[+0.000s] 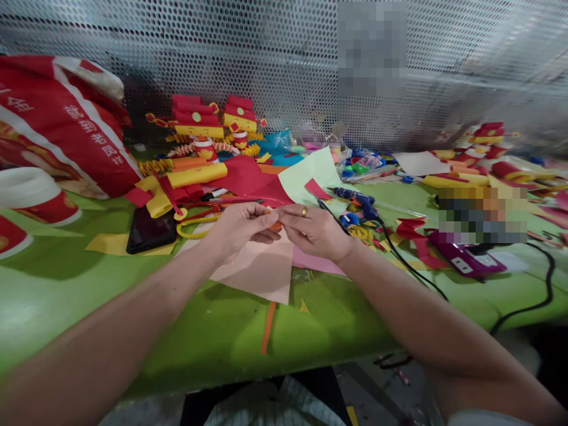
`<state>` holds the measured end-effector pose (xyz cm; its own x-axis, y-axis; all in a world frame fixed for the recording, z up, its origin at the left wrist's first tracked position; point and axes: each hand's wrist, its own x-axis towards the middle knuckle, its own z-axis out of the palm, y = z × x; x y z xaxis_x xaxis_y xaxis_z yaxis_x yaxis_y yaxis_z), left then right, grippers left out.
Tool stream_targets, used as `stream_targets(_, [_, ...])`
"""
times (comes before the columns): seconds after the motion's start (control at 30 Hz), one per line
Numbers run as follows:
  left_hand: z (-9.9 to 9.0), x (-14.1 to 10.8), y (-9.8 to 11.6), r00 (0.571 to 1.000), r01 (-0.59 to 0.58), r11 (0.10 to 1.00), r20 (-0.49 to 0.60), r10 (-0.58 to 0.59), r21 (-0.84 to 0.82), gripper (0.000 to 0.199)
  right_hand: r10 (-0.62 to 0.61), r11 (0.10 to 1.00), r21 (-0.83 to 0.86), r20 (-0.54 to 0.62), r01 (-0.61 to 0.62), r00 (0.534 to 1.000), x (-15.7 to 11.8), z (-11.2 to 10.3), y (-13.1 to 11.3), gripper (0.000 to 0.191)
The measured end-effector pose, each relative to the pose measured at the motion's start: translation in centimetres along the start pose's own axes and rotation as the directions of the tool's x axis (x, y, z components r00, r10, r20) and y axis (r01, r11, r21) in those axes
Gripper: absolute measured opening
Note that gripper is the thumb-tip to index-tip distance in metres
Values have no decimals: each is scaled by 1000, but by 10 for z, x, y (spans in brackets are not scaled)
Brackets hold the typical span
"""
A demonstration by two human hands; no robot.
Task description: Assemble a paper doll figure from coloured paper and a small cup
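Left hand (248,228) and right hand (313,231) pinch small orange piece (276,226), perhaps paper, between fingertips above pale pink sheet (260,272); two-sided grip suits steadying something so small.

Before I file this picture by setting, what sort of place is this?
Probably a craft work area: a green table holding a glue gun, coloured paper and red-and-yellow figures.

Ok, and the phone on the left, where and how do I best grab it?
I'd come from the near side with your left hand and pinch the phone by its long edges at the near end. It lies flat with that end uncovered, while yellow paper crowds its far end.
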<state>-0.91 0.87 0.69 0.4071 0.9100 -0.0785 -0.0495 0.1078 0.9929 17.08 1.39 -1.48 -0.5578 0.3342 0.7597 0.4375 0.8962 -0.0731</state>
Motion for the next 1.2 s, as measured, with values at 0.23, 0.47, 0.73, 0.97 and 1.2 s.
stream_targets(0.23, [3, -2, 3, 990, -143, 964, 37, 138, 226, 22, 490, 685, 511, 204, -519, 847, 8, -2, -4, 30])
stream_targets(0.47, [6, -8, -2, 972, -229, 894, 146, 186, 386, 20, 389, 687, 392, 513, -612, 765, 12, -4, -8, 51])
stream_targets(0.73, [8, -7, -3, 969, -177, 981, 187, 160, 80, 21, 445, 554, 571, 412, -606, 795, 8, 0, -13, 50])
stream_targets(0.97, [11, -7, -9, 996, -52, 992, 76, 44, 112, 19, 589, 695, 377, 191, -613, 785, 10, 7, -20, 43])
stream_targets(1.2, [13, -9, -8, 990, -128, 967, 89, 111, 218, 23, 568, 746, 308, 167, -590, 806, 8, 10, -20, 39])
